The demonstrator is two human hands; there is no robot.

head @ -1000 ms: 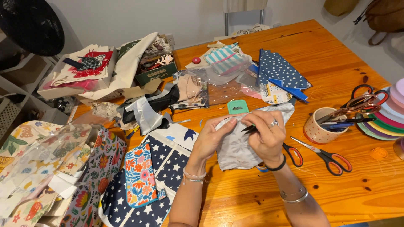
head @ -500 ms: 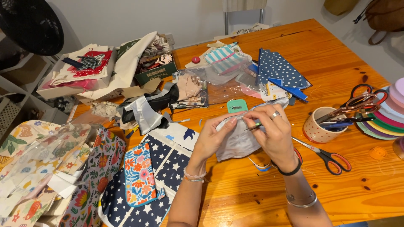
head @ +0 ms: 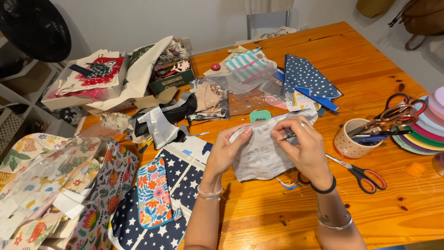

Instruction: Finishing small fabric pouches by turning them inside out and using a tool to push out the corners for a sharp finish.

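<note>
My left hand (head: 229,150) grips the left edge of a pale grey piece of fabric (head: 259,157) held above the wooden table (head: 370,60). My right hand (head: 305,146) pinches the fabric's upper edge together with a thin dark tool (head: 287,137), whose kind I cannot tell. The fabric hangs between both hands. Orange-handled scissors (head: 365,176) lie just right of my right hand.
A spotted cup (head: 349,141) holds scissors and pens at right, beside stacked coloured discs (head: 428,127). Navy star fabric (head: 178,185) and floral pieces (head: 150,192) lie at left. Fabric scraps and boxes (head: 92,78) crowd the far left; dotted blue fabric (head: 305,76) lies behind.
Both hands lifted the grey fabric slightly and turned it; my right hand shifted from the fabric's middle to its upper edge.
</note>
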